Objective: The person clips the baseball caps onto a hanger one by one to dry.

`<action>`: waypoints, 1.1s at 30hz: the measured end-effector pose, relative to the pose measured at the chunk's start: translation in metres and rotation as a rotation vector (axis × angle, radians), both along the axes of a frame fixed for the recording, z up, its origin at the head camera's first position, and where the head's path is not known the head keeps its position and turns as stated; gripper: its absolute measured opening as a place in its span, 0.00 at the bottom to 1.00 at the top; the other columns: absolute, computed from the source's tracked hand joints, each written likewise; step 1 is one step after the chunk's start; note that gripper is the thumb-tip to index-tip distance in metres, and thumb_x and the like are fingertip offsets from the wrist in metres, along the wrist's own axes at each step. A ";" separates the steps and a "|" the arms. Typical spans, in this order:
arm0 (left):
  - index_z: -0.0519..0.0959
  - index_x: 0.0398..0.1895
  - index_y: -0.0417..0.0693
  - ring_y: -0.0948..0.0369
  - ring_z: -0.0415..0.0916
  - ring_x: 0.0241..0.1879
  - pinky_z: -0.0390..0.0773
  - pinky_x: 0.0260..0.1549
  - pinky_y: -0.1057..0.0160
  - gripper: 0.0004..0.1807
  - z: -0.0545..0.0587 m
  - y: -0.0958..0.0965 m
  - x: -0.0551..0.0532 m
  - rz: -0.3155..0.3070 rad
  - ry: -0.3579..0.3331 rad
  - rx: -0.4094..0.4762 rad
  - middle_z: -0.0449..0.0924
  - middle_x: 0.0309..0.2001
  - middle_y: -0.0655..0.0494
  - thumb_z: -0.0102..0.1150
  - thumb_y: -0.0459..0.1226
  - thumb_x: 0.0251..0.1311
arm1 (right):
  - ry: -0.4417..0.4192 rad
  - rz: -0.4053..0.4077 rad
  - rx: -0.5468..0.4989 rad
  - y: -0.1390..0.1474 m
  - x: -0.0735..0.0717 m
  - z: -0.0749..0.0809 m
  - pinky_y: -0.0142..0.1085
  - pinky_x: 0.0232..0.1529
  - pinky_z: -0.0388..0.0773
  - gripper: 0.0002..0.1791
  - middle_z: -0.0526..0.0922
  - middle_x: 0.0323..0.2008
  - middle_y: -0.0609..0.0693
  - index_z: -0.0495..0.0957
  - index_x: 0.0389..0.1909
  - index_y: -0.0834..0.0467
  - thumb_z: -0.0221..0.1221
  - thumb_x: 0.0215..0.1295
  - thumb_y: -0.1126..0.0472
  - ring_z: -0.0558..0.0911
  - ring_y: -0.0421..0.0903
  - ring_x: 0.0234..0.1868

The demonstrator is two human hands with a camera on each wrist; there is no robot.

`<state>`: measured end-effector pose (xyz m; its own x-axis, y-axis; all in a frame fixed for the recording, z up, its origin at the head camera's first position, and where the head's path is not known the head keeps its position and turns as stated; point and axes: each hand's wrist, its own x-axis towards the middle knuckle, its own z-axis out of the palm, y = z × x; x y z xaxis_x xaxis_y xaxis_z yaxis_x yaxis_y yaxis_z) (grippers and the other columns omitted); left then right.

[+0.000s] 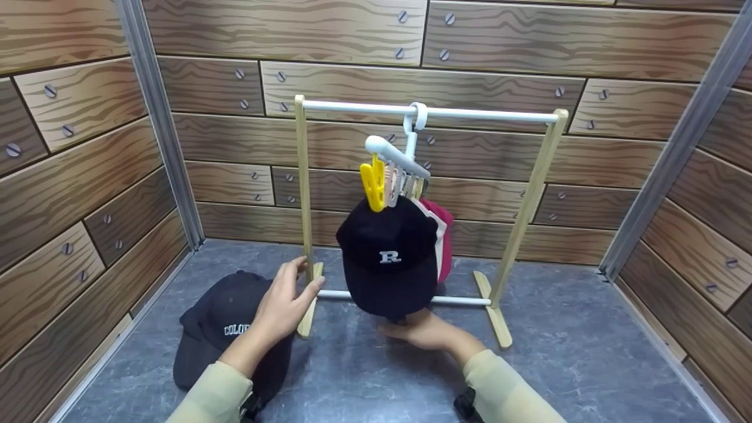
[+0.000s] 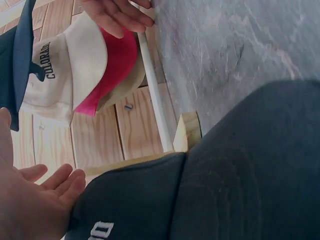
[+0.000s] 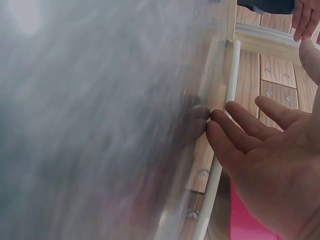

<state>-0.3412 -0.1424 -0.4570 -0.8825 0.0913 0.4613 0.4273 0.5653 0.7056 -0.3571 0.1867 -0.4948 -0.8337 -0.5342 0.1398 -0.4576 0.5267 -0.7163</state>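
A black cap (image 1: 385,258) with a white R hangs from a white clip hanger (image 1: 399,155), under a yellow clothespin (image 1: 374,183). Behind it hang a pink cap (image 1: 445,235) and a cream cap (image 2: 60,75) lettered COLORADO. My right hand (image 1: 426,330) is just below the black cap's brim, fingers extended and palm bare in the right wrist view. My left hand (image 1: 285,305), fingers spread and holding nothing, is beside the rack's left post. Below it a second black cap (image 1: 214,329) with white lettering lies on the table, partly covered by my left forearm.
A small wooden rack (image 1: 531,205) with a white top bar (image 1: 493,114) and a white lower bar (image 1: 461,301) stands on the grey marbled table (image 1: 564,352). More clothespins line the hanger behind the yellow one. Wood-patterned walls (image 1: 505,35) enclose the back and both sides.
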 end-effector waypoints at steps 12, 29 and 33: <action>0.70 0.80 0.35 0.42 0.74 0.72 0.73 0.71 0.38 0.38 0.006 -0.013 0.000 0.044 0.046 -0.052 0.76 0.71 0.39 0.61 0.54 0.82 | -0.027 0.032 -0.016 -0.028 0.001 0.000 0.58 0.75 0.73 0.36 0.83 0.68 0.62 0.77 0.72 0.68 0.69 0.77 0.46 0.79 0.61 0.72; 0.70 0.79 0.33 0.40 0.73 0.73 0.72 0.70 0.37 0.38 0.012 -0.040 0.002 0.127 0.057 -0.133 0.76 0.72 0.36 0.59 0.55 0.84 | -0.073 0.091 -0.040 -0.060 0.001 0.000 0.57 0.73 0.76 0.41 0.78 0.75 0.66 0.69 0.81 0.67 0.65 0.81 0.44 0.79 0.66 0.73; 0.70 0.80 0.34 0.40 0.73 0.72 0.72 0.70 0.36 0.39 0.012 -0.048 0.003 0.139 0.040 -0.143 0.75 0.72 0.36 0.58 0.57 0.83 | -0.041 0.111 -0.053 -0.069 -0.001 0.001 0.58 0.75 0.73 0.40 0.77 0.75 0.66 0.68 0.81 0.68 0.65 0.81 0.46 0.77 0.65 0.75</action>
<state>-0.3385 -0.1905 -0.4452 -0.8724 0.0371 0.4875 0.3646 0.7136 0.5982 -0.3578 0.1174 -0.4939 -0.7755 -0.6164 0.1367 -0.4805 0.4357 -0.7611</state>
